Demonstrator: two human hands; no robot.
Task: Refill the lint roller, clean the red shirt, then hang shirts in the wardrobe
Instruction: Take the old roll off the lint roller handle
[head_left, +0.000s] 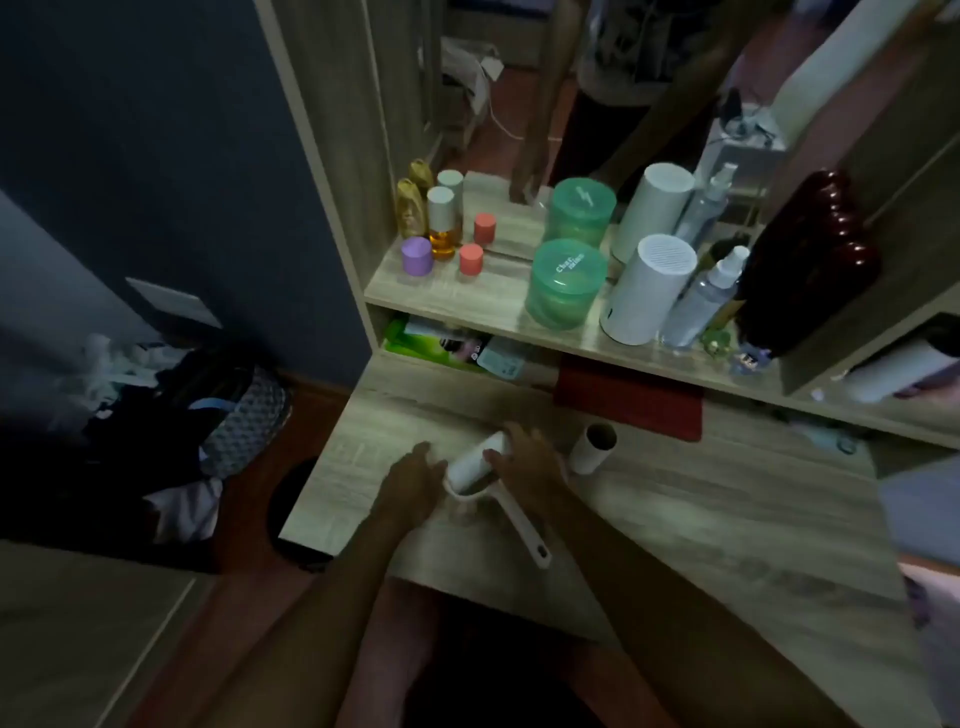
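A white lint roller (480, 460) lies over the wooden desk (727, 519), its handle (527, 530) pointing toward me. My right hand (530, 462) grips the white roll from the right side. My left hand (413, 480) holds the roller's frame end at the left. An empty cardboard tube (592, 448) lies on the desk just right of my right hand. A folded red cloth (628, 400) lies under the shelf behind the hands.
The shelf (457, 306) above holds small bottles, two green tubs (563, 283), a white cylinder (647, 288), spray bottles and a dark red bottle (810, 265). A mirror stands behind it. A laundry basket with clothes (197, 410) sits on the floor at left.
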